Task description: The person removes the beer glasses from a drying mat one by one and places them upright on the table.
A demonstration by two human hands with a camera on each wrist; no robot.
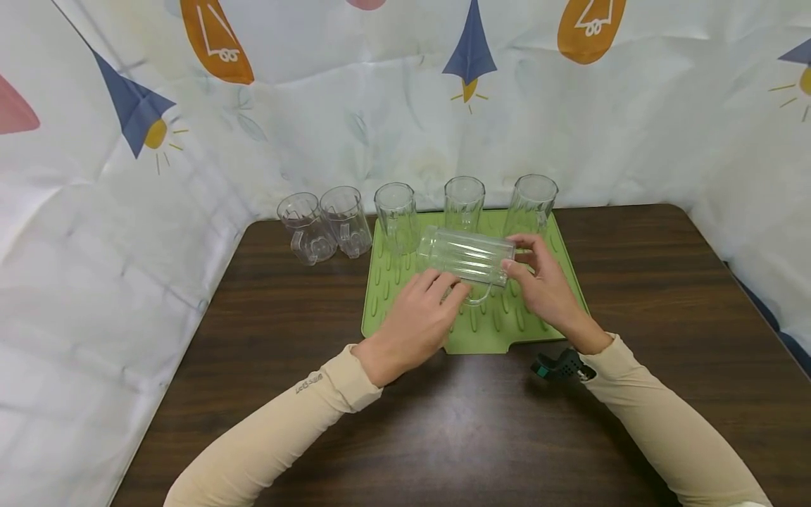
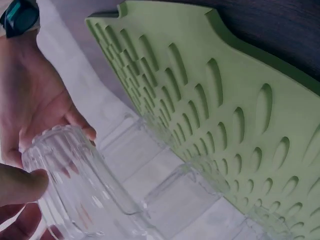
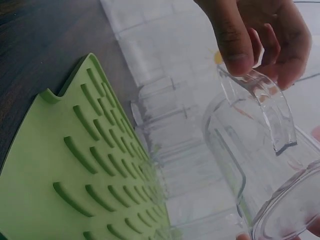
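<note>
A clear mug with a handle [image 1: 469,255] lies sideways in the air between both hands, over the green drying mat [image 1: 475,341]. My left hand [image 1: 418,320] pinches the mug by its handle, on the side facing me; in the right wrist view its thumb and fingertips meet the handle [image 3: 280,117]. My right hand [image 1: 548,285] grips the mug's right end, thumb on the near side and fingers behind. Behind it, three similar mugs stand along the mat's back edge: a left one [image 1: 395,218], a middle one [image 1: 464,201] and a right one [image 1: 532,204].
Left of the mat, two more clear mugs stand close together on the dark wood table [image 1: 304,303], one [image 1: 307,229] beside the other [image 1: 347,222]. A patterned white cloth [image 1: 380,105] hangs behind the table. A black strapped device [image 1: 560,364] sits at my right wrist.
</note>
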